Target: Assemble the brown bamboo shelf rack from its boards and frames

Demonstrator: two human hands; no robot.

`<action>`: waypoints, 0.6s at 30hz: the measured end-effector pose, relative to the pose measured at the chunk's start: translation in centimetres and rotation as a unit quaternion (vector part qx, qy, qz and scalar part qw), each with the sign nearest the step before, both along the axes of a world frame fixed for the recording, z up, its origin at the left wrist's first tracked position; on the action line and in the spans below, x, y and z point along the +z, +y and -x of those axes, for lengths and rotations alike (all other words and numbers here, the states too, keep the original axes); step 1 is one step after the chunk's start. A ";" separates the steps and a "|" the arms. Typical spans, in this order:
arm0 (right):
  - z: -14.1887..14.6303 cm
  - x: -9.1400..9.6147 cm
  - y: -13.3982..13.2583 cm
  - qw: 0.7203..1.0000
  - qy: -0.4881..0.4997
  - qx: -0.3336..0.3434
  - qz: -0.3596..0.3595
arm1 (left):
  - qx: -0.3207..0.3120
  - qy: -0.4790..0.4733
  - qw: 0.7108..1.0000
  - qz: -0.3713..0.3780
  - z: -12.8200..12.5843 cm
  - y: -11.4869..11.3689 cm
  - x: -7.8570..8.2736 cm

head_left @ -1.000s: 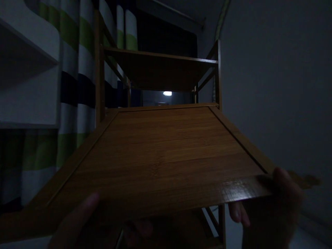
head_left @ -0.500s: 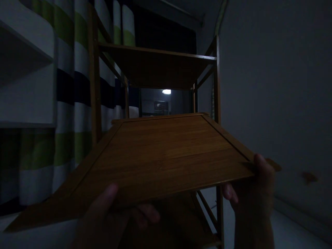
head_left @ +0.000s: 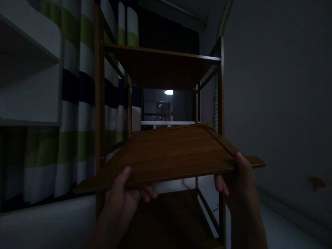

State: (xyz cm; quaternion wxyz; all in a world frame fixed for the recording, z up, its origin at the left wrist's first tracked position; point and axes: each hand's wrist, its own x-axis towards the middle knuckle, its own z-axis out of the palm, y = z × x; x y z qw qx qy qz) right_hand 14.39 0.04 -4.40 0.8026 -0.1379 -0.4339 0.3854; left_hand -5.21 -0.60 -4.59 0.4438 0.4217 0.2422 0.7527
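Below a flat wooden shelf (head_left: 166,67), left hand (head_left: 123,197) and right hand (head_left: 241,183) clasp a rectangular, grained wooden board (head_left: 171,152).

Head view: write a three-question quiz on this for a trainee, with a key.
1. True or false: the left hand and the right hand both hold the board.
2. Where is the board relative to the upper shelf? A) Above it. B) Lower than it. C) Lying on top of it.
3. Fill the gap: the curtain has white, dark blue and ___ bands.

Key: 1. True. 2. B. 3. Green.
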 end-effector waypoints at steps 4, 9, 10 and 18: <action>0.5 0.0 0.6 1.000 -0.007 -0.017 0.000 | 0.042 -0.023 0.999 0.017 -0.5 0.9 -0.1; 0.6 0.2 1.3 0.999 0.002 -0.031 -0.005 | 0.032 -0.061 0.998 0.011 -1.0 1.7 -0.5; 0.5 0.2 1.4 0.999 0.005 -0.033 -0.007 | 0.029 -0.065 0.997 0.010 -1.1 1.7 -0.6; 0.2 0.1 1.8 0.999 0.006 -0.052 -0.012 | -0.018 -0.068 0.996 0.060 -1.8 2.3 -1.0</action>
